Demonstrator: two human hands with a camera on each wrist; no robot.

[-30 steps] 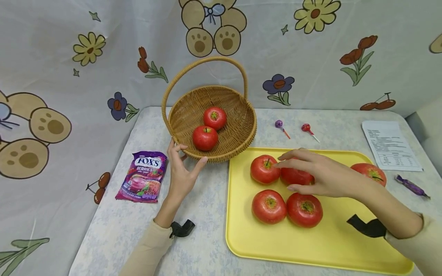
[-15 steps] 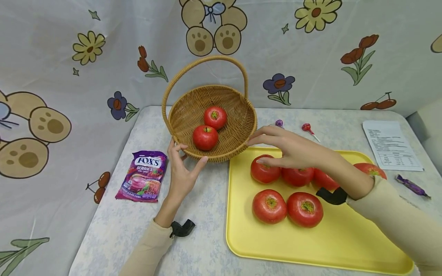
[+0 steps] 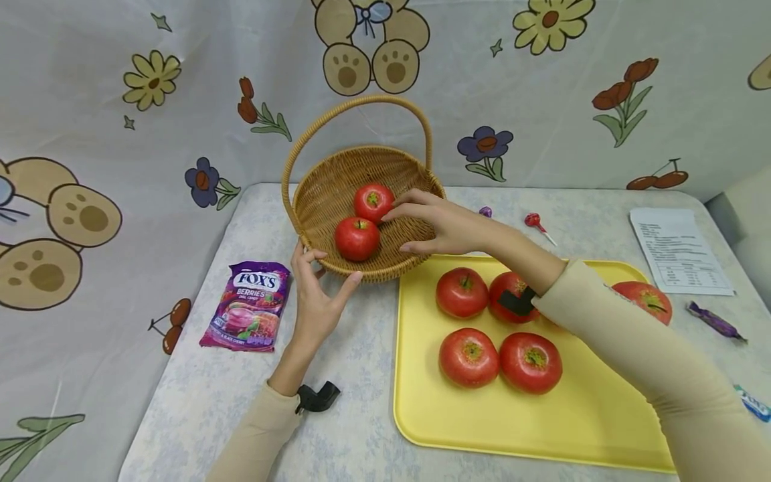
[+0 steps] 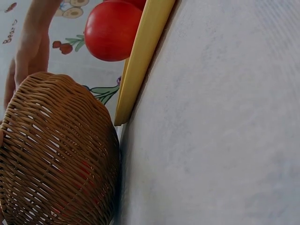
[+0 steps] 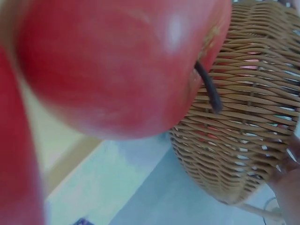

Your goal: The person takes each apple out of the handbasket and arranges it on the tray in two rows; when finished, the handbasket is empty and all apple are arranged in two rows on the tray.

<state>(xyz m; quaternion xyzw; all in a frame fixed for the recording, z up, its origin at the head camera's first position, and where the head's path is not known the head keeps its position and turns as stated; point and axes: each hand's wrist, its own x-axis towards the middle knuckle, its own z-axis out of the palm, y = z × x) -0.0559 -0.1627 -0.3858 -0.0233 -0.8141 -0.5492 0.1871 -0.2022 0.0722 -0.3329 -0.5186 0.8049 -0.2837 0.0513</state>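
L hand grips basket rim, R hand half-open, nothing visibly held, over basket nr rear apple & front apple inside; R-hand knock cd roll them, or tip basket if L grip slips.

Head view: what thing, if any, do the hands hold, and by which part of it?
The left hand holds the basket by its near-left rim, beside the handle. The right hand, over the basket, appears to hold nothing.
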